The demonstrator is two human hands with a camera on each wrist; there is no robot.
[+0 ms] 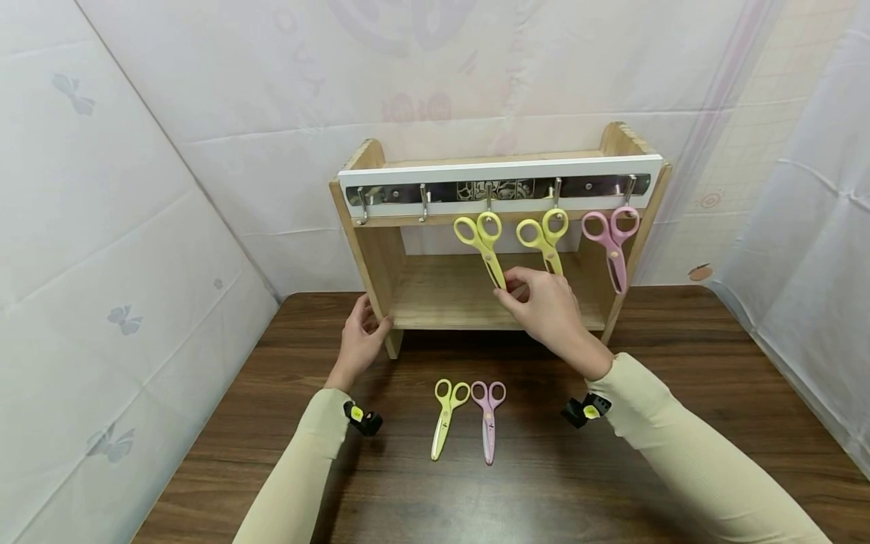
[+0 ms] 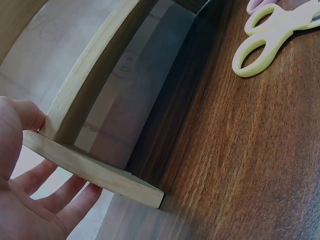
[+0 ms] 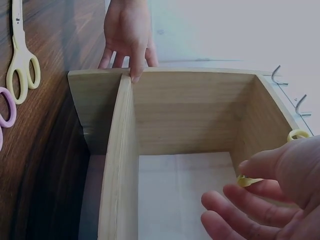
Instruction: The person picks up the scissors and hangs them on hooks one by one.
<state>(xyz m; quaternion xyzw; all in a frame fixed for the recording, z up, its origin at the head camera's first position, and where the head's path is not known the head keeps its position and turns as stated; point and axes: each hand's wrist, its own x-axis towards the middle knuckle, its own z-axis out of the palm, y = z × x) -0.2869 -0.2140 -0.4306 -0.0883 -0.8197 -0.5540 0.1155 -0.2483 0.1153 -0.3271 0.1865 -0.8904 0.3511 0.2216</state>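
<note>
My right hand [image 1: 547, 306] pinches yellow scissors [image 1: 485, 249] near the blade tip, with their handles up at the middle hook [image 1: 488, 195]. Whether the loop is over that hook I cannot tell. Another yellow pair of scissors [image 1: 544, 233] and a pink pair [image 1: 615, 245] hang from the two hooks to the right. My left hand [image 1: 360, 340] grips the lower left side panel [image 2: 100, 175] of a wooden shelf [image 1: 448, 291], thumb by the shelf board and fingers on the outer face. The right wrist view shows the held blade tip [image 3: 245, 181] between thumb and finger.
Flat on the brown table [image 1: 272, 468], in front of the shelf, lie yellow scissors [image 1: 445, 415] and pink scissors [image 1: 488, 419], blades towards me. Two bare hooks [image 1: 424, 200] are on the rack's left part. A pale printed cloth [image 1: 238, 91] stands behind the shelf.
</note>
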